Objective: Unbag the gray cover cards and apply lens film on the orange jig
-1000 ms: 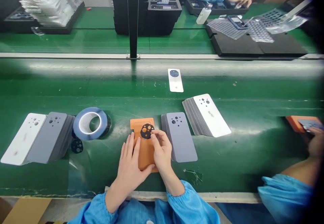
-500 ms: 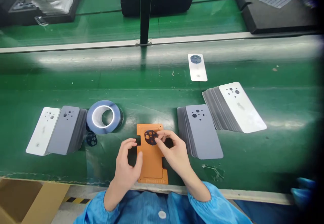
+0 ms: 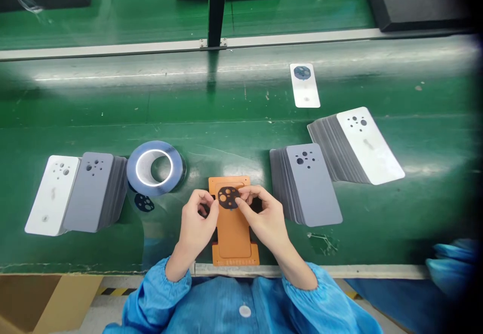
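Note:
Upright in front of me is an orange fixture plate [image 3: 234, 233] with notched sides and a shallow recess. Over its upper part is a round black camera-lens sticker [image 3: 228, 198] with several holes. My right hand [image 3: 264, 216] pinches the right edge of this sticker between thumb and index finger. On the other side, my left hand [image 3: 198, 221] is closed, thumb and index tips together just at the sticker's left edge; what lies between them is hidden. Another black camera-lens sticker [image 3: 144, 202] lies to the left, below a roll of blue film tape [image 3: 138, 175].
Fanned stacks of grey phone back panels [image 3: 315, 185] and white-topped ones [image 3: 372, 145] lie to the right. More grey panels [image 3: 88, 193] and a white panel [image 3: 53, 193] are at left. Farther back is a single white panel [image 3: 305, 92]. A black post [image 3: 218, 9] stands beyond.
My left hand has moved up and in toward the black sticker, its open fingers closing to a pinch. The right hand keeps its pinch. The whole view has shifted slightly.

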### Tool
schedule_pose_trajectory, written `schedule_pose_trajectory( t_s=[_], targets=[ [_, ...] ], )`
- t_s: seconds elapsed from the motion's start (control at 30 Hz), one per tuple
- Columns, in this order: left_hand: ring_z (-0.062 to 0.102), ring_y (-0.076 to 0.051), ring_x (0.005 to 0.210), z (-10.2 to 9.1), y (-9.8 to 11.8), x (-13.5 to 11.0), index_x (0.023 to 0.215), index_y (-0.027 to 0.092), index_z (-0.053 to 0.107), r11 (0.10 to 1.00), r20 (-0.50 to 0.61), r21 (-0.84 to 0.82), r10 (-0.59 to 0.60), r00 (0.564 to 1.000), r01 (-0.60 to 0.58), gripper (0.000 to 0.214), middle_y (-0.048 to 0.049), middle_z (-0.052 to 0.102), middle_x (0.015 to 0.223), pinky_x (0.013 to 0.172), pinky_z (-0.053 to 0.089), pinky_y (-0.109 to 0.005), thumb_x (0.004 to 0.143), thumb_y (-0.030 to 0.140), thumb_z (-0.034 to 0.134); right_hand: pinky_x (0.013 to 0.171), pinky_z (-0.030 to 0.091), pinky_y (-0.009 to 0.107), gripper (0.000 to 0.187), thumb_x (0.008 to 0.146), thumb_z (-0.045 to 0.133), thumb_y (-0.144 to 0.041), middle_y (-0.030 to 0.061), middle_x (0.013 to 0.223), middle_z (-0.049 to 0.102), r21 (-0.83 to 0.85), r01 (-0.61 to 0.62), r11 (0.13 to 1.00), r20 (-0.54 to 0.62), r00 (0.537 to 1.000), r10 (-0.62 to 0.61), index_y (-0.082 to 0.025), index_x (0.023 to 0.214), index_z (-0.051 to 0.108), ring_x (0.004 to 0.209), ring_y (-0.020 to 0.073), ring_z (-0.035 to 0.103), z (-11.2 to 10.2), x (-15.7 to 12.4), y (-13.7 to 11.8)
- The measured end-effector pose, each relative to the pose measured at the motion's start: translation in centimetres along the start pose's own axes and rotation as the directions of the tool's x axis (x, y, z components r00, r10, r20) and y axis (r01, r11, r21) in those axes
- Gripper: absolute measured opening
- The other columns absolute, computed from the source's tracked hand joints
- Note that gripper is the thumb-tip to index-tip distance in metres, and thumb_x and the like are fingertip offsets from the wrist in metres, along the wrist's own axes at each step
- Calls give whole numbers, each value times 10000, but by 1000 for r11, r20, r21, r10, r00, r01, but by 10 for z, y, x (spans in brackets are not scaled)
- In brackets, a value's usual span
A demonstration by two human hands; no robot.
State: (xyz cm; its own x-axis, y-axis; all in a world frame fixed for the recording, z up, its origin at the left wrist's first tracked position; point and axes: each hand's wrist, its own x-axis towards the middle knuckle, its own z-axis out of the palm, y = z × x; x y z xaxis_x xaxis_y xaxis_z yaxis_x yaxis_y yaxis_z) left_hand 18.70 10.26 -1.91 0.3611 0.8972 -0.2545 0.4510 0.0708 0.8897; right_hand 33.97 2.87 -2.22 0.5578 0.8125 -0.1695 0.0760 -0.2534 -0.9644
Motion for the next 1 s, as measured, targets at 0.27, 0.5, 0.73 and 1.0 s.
schedule_pose_trajectory(
  t_s=[0.27, 0.5, 0.73, 1.0],
  targets=[
    [598, -118, 690, 2, 3, 4, 837, 222, 534, 999, 22, 33, -25, 999, 24, 65, 26, 617, 781, 579, 427, -217, 852, 184, 584, 695, 459, 297, 93, 839, 684, -188, -8, 797, 590, 31, -14, 999, -1, 1000, 14, -231, 918, 656, 721, 149, 530, -2, -2, -1],
    [578, -111, 642, 4, 4, 6, 817, 219, 528, 998, 11, 56, -31, 999, 30, 84, 34, 593, 739, 551, 418, -215, 847, 208, 606, 673, 453, 293, 89, 846, 672, -171, -10, 789, 558, 15, 20, 1000, -26, 999, -19, -232, 910, 655, 719, 149, 518, 4, -2, 1],
    [570, -109, 627, 4, 3, 5, 814, 216, 534, 998, 4, 49, -27, 1000, 26, 82, 28, 596, 744, 531, 411, -210, 851, 217, 606, 706, 460, 313, 66, 851, 670, -194, 0, 798, 565, 22, -3, 1000, -13, 1000, 3, -227, 903, 648, 739, 164, 532, 0, -3, 1],
    [549, -98, 596, 6, 6, 5, 784, 216, 519, 998, -13, 63, -26, 1000, 27, 114, 40, 578, 713, 531, 408, -204, 841, 218, 618, 695, 461, 313, 77, 855, 654, -181, -2, 800, 552, -6, 24, 1000, -49, 998, -24, -234, 911, 650, 735, 161, 530, 3, -4, 2]
  ],
)
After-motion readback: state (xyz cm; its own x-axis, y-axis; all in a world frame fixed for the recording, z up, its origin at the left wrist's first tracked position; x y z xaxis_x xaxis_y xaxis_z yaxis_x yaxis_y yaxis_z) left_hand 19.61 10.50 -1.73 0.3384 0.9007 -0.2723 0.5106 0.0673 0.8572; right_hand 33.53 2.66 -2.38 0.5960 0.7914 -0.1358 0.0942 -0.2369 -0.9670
